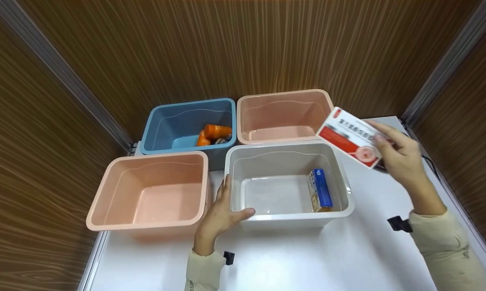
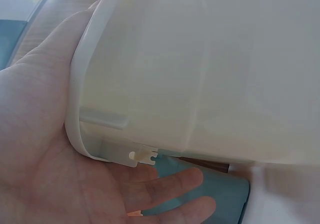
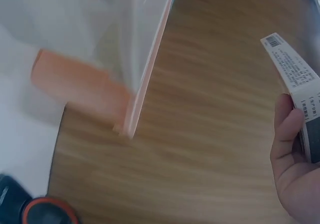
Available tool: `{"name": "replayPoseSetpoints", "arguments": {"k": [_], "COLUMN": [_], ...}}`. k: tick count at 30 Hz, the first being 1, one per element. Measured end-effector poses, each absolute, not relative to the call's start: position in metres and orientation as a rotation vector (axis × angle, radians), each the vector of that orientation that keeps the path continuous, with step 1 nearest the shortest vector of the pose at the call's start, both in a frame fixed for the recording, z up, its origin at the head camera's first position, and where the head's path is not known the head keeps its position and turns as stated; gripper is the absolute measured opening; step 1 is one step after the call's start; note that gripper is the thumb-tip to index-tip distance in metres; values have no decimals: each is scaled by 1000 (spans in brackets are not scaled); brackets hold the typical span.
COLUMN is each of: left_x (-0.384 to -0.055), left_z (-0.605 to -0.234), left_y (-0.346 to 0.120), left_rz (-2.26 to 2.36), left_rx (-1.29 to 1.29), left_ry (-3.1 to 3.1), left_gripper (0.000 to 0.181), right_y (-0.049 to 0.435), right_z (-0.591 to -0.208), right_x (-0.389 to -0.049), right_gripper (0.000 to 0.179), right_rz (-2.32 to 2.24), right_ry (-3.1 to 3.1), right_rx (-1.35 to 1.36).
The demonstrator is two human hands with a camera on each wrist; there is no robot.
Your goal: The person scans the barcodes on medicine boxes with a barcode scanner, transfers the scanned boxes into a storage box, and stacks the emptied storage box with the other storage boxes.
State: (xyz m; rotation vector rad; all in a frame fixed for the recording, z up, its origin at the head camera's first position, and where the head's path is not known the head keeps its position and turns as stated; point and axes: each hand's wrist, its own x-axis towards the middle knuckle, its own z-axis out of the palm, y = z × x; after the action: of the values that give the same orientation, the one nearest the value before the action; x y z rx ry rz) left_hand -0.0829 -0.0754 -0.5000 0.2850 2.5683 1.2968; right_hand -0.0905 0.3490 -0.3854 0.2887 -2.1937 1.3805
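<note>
My right hand (image 1: 406, 159) grips a white and red medicine box (image 1: 348, 135) by one end, in the air to the right of the white bin (image 1: 275, 194). Small print and a barcode cover the box's narrow side (image 3: 292, 66) in the right wrist view. My left hand (image 1: 218, 216) rests against the white bin's front left corner, fingers fairly straight along its left side and thumb over the front rim. The left wrist view shows that corner between thumb and fingers. A blue and white box (image 1: 320, 189) stands inside the white bin near its right wall.
A blue bin (image 1: 186, 106) at the back left holds orange bottles (image 1: 218, 131). One pink bin (image 1: 283, 97) stands behind the white one, another pink bin (image 1: 146, 226) to its left. A dark object with an orange ring (image 3: 47, 211) shows partly. Wood-grain panels enclose the white table.
</note>
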Motion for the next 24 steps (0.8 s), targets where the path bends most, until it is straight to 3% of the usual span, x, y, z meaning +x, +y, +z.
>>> {"name": "replayPoseSetpoints", "arguments": {"k": [5,10,15,24], "left_x": [-83,-82,-82,-83], "left_z": [-500,-500,-501,-501], "left_y": [-75,-77,-77,-75], "left_rz": [1308,1287,1302,1309], "left_rx": [309,324,321,300], "left_ry": [2578,2605,2603,2590], "left_gripper": [126,127,126,126], "right_y": [384,416,445,488], "right_z": [-388,-396,-417,-458], "right_x": [-78,-72,-71,-64], "right_gripper": [31,33,37,29], "right_rz": [1424,1812,2024,2233], "right_ry": [-2117,-1880,-1768,-1828], "right_rx": [102,84,58,-159]}}
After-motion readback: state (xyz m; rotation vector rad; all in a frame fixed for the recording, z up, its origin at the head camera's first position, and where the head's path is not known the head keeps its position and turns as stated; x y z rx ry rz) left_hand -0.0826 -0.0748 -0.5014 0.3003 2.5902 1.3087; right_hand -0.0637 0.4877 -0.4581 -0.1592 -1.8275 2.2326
